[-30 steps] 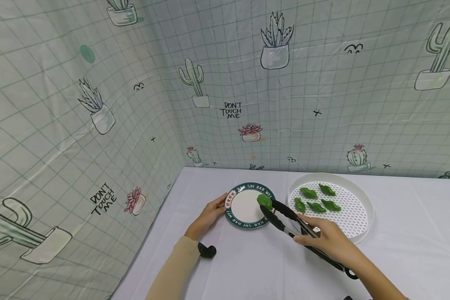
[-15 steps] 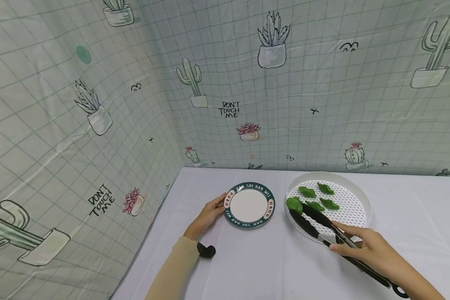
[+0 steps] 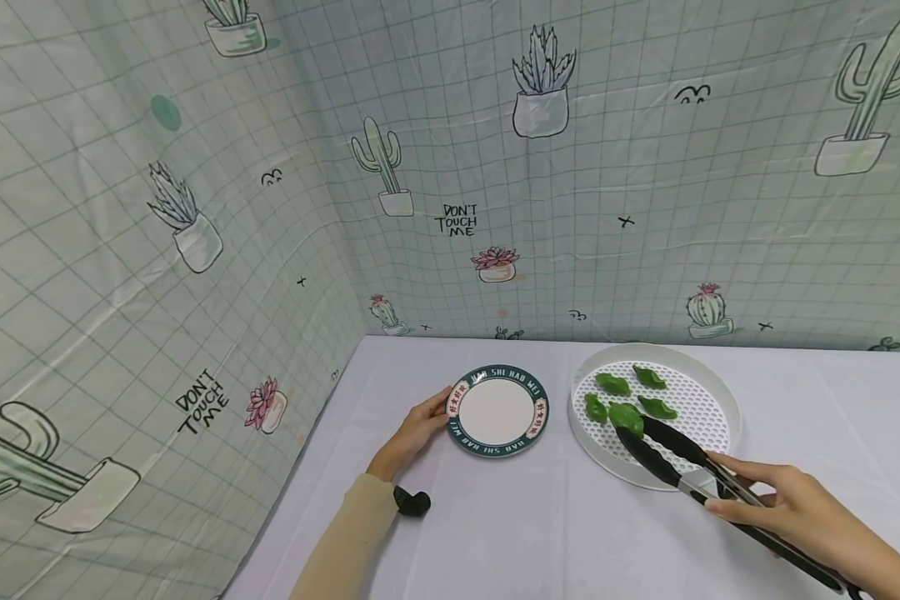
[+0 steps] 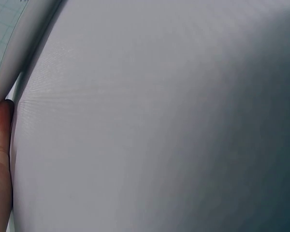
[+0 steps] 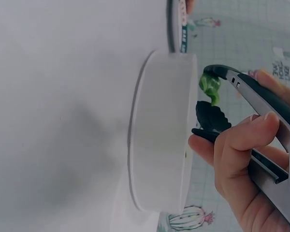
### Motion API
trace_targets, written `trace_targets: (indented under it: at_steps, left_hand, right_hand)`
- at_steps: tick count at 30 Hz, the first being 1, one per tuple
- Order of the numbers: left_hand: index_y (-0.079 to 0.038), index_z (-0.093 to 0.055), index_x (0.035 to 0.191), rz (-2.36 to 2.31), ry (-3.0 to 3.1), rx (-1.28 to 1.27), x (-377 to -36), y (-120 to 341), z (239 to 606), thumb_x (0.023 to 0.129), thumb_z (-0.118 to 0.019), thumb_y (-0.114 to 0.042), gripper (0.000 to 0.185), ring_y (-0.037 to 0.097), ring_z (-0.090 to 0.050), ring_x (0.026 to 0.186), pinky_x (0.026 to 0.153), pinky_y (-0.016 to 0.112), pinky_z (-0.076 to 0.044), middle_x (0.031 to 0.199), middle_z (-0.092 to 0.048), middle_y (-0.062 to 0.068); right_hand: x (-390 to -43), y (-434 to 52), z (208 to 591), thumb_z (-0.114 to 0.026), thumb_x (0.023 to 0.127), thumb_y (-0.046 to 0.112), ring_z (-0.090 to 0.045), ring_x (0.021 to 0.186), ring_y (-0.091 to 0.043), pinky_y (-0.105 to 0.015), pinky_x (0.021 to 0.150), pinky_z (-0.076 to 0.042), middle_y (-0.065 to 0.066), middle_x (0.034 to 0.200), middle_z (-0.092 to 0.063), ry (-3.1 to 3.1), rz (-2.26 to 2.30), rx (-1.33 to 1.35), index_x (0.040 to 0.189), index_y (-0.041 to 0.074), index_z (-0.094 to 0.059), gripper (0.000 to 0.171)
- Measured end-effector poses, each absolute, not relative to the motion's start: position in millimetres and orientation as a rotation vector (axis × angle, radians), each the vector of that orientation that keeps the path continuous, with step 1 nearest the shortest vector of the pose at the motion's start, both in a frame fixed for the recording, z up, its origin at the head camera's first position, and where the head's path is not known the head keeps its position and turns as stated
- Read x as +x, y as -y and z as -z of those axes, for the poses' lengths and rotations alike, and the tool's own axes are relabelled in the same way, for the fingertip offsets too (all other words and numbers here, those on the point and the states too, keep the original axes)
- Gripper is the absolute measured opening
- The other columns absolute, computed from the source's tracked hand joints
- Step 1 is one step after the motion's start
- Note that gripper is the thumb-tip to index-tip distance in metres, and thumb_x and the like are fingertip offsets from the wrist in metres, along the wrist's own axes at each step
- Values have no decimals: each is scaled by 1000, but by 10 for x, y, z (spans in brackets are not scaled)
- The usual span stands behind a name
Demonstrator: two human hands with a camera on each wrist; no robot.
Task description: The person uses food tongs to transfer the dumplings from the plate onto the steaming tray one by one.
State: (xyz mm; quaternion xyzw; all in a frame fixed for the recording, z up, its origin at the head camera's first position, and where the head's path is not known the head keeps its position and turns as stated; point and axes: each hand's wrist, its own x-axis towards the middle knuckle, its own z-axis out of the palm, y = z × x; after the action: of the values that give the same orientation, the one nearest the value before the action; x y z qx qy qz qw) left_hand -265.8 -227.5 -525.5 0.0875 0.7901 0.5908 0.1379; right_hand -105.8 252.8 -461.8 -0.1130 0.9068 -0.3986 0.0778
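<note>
My left hand (image 3: 412, 429) holds the left rim of a round plate (image 3: 467, 435) with a green lettered border; the plate's white middle is bare. With my right hand (image 3: 776, 500) I grip black-and-steel tongs (image 3: 686, 479) by the arms. A green dumpling (image 3: 626, 417) is at the tongs' tips, over a round white tray (image 3: 588, 446) with a perforated base. In the right wrist view, the dumpling (image 5: 210, 86) sits between the black tips, above the tray's wall (image 5: 162, 130). Several more green dumplings (image 3: 612, 383) lie on the tray's left half; the one at the tongs overlaps this group.
A white cloth (image 3: 495, 525) covers the table. Grid-patterned fabric (image 3: 607, 175) with cactus drawings hangs behind and at the left. A small black piece (image 3: 412, 502) shows beside my left wrist.
My right hand has carried the tongs and dumpling rightward from over the plate to over the tray. My left hand has stayed at the plate's rim.
</note>
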Motion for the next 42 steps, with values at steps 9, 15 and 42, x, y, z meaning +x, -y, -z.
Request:
trace_targets:
  at_steps: [9,15,42]
  left_hand:
    - [1,-30,154,-1727,-2259,256,-2672,2276,5262,102,-46,3,54,31,-22,148,120,43,-19,160,-26,17]
    - [1,-31,154,-1729,-2264,259,-2675,2269,5254,102,-46,2,54,32,-23,148,120,45,-20,160,-27,18]
    - [3,-31,153,-1734,-2261,293,-2677,2285,5272,101,-48,3,54,34,-24,147,119,46,-20,159,-28,21]
  right_hand:
    - [-1125,-2681,4524,-71,94,24,-60,58,-5,-24,55,-46,-44,119,-56,-2729,1063,-411,140,-13,-47,65]
    - [-1210,-2773,4520,-72,93,23,-44,48,-3,-24,53,-41,-41,122,-56,-2715,1048,-513,139,-12,-49,62]
    - [-1768,-2832,4459,-77,87,23,-37,67,-5,-25,52,-35,-27,117,-66,-2617,915,-726,128,-15,-59,58]
